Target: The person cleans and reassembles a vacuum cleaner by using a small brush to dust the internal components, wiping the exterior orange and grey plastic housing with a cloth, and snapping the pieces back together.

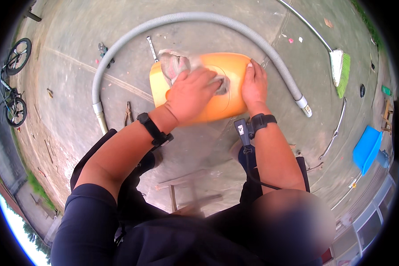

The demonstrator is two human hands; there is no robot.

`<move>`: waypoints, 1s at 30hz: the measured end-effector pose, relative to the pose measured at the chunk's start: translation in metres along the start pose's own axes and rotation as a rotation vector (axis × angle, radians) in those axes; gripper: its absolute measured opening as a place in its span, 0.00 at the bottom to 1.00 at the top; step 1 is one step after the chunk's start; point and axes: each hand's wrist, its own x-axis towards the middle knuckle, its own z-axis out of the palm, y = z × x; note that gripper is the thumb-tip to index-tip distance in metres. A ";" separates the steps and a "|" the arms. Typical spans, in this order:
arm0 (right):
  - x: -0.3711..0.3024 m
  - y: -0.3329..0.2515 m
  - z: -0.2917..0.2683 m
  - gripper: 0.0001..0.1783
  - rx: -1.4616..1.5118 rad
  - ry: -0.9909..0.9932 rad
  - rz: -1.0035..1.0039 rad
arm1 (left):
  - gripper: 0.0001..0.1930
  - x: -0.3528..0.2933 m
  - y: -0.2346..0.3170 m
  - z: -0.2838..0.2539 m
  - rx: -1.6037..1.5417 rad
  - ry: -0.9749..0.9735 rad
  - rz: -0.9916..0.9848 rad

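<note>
An orange rounded plastic housing (232,66) is in front of me above the concrete floor, between my knees and the hose. My left hand (191,94) presses a crumpled greyish rag (174,65) against its upper face. The fingers are closed over the rag, slightly smeared by motion, and part of the cloth shows past the fingertips. My right hand (254,85) is wrapped round the housing's right end, fingertips over the far edge. The underside of the housing is hidden.
A grey corrugated hose (199,17) arches around the housing. A wrench (152,48) lies behind it, pliers (128,114) to the left. On the right are a green-bristled broom (339,73), a metal rod (334,133) and a blue dustpan (368,148). A bicycle (17,84) is far left.
</note>
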 end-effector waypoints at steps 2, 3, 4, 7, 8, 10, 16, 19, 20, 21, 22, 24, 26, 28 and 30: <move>0.001 0.001 0.000 0.32 0.003 0.002 -0.005 | 0.20 0.005 0.002 0.004 0.025 0.048 -0.086; 0.001 0.001 0.001 0.32 0.005 0.008 -0.009 | 0.20 0.000 0.005 0.006 0.012 0.036 -0.051; -0.001 0.003 0.002 0.31 0.011 0.015 -0.009 | 0.20 -0.008 0.012 0.005 -0.001 0.019 -0.014; 0.001 0.006 0.002 0.31 0.029 0.020 0.006 | 0.20 -0.005 0.002 0.001 -0.013 0.024 0.009; 0.001 0.005 0.002 0.31 0.021 0.015 0.002 | 0.20 -0.001 -0.002 -0.002 -0.011 0.036 0.001; -0.001 0.004 0.001 0.31 0.004 0.006 -0.002 | 0.20 -0.007 0.004 0.000 0.020 -0.008 -0.007; 0.000 0.002 -0.001 0.31 -0.001 0.025 -0.002 | 0.21 -0.002 -0.003 -0.006 -0.011 -0.026 0.052; -0.004 -0.004 -0.002 0.31 0.021 -0.004 -0.003 | 0.22 -0.007 0.003 -0.002 -0.019 -0.032 0.033; -0.003 -0.002 -0.001 0.31 0.025 0.001 0.004 | 0.22 -0.009 0.005 -0.001 -0.021 -0.038 0.023; -0.002 0.000 0.000 0.31 0.029 0.005 0.010 | 0.22 -0.008 0.001 0.000 -0.028 -0.044 0.042; -0.001 0.000 0.000 0.31 0.034 0.010 0.015 | 0.22 0.000 -0.007 -0.006 -0.035 -0.050 0.063; -0.001 0.001 0.000 0.31 0.021 0.012 0.010 | 0.22 0.003 -0.010 -0.009 -0.045 -0.060 0.081; -0.002 -0.001 -0.001 0.31 0.015 0.008 0.013 | 0.22 -0.002 -0.006 -0.008 -0.056 -0.073 0.078; -0.003 -0.003 -0.001 0.31 0.021 0.002 0.019 | 0.22 -0.001 -0.006 -0.007 -0.081 -0.077 0.091; -0.002 0.000 0.000 0.32 0.027 0.005 0.017 | 0.22 0.002 -0.007 -0.008 -0.085 -0.068 0.088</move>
